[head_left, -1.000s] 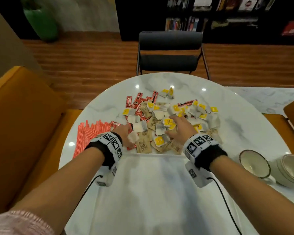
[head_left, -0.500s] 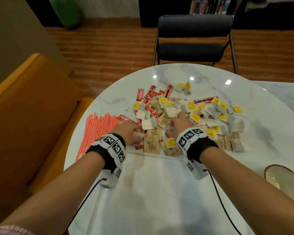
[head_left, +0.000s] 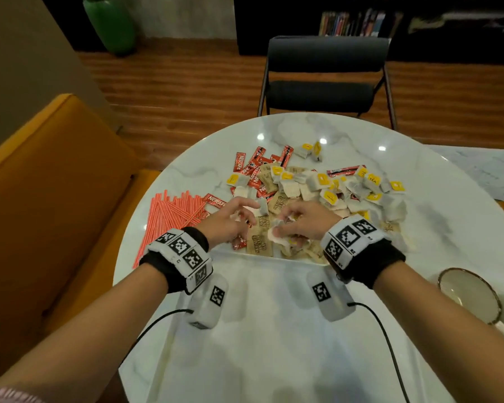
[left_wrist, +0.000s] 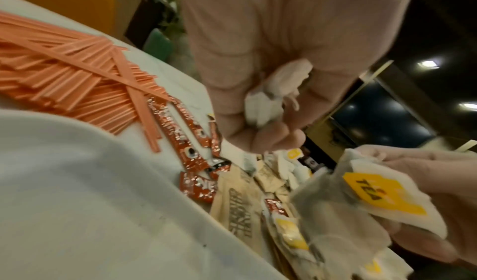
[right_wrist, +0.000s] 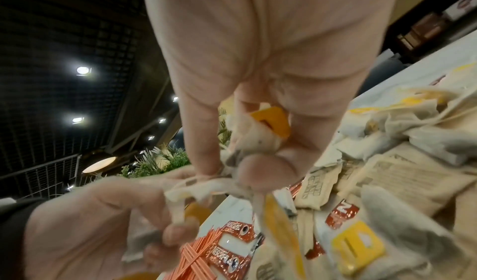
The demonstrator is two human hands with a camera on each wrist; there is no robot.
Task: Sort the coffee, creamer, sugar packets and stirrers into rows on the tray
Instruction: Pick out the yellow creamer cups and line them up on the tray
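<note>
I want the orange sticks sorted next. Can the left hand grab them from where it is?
Probably yes. The stirrers lie uncovered just beside the left hand, nothing between them. But that hand already grips a tea bag, so it would need to drop that first.

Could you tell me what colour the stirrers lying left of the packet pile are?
The stirrers are orange-red, seen best in the head view.
</note>
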